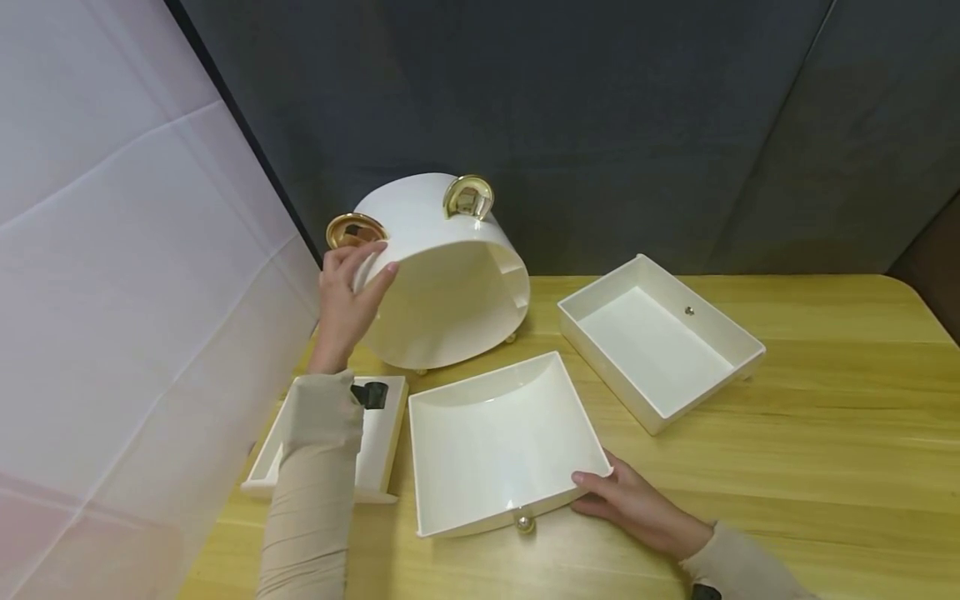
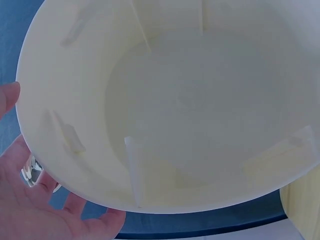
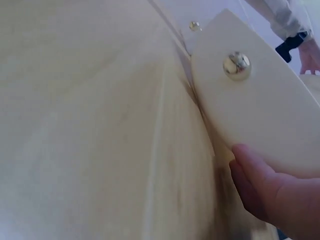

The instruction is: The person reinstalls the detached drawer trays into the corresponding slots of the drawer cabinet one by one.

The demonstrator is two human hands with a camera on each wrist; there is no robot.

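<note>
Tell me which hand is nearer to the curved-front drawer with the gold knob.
Right. The right hand grips the curved-front drawer at its front corner; the left hand is behind it, holding the round white cabinet.

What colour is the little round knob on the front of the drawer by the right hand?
The knob is shiny gold, on a cream-white drawer. The right wrist view shows it best.
</note>
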